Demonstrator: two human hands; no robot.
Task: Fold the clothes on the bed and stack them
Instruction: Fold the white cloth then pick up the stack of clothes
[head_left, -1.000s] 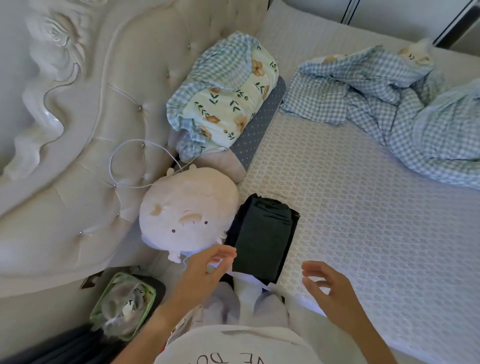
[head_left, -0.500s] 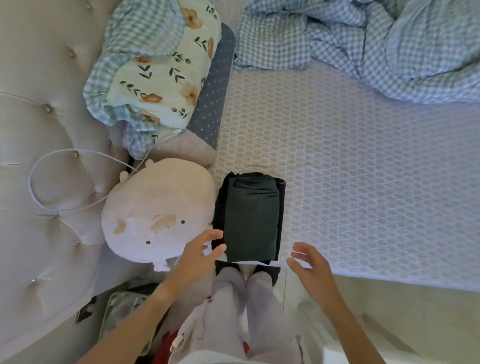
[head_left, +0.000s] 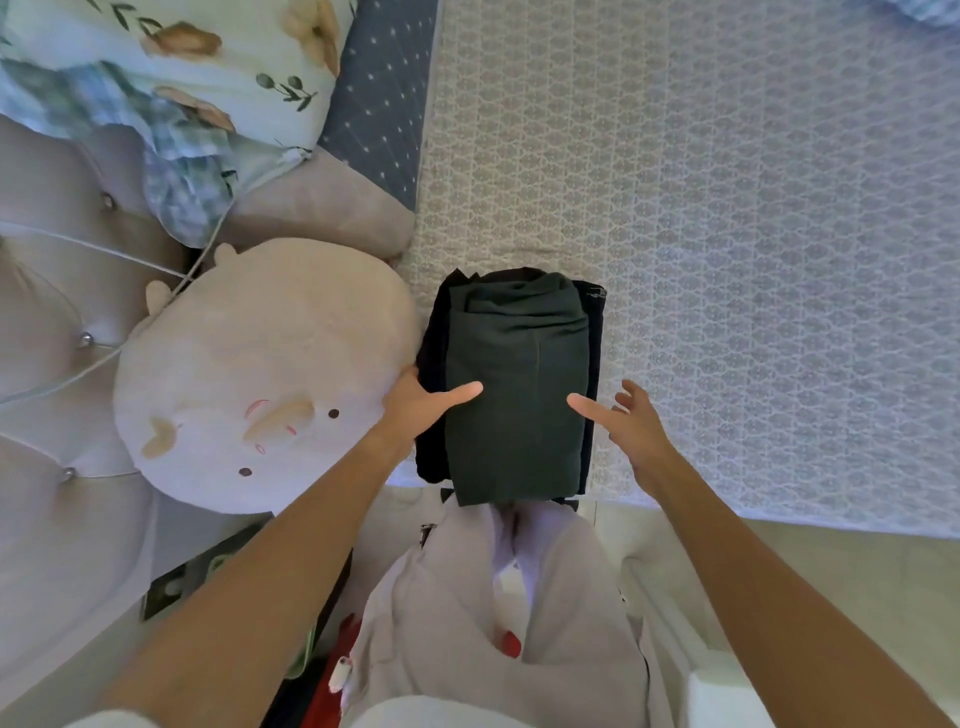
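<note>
Patterned pale bedding (head_left: 727, 234) covers the bed, and at its near edge sits a stack of folded clothes (head_left: 514, 389): a dark green piece on top of black ones. Both hands flank this stack. The left hand (head_left: 415, 405) lies against the stack's left side, thumb stretched out straight over the green top, the other fingers tucked between the stack and a round pink plush toy (head_left: 260, 379) just beside it; how far those fingers curl I cannot tell. The right hand (head_left: 631, 428) hovers at the stack's right edge, fingers spread and relaxed, thumb pointing inward above the fabric, gripping nothing. A floral pillow (head_left: 156, 98) rests beyond the toy.
</note>
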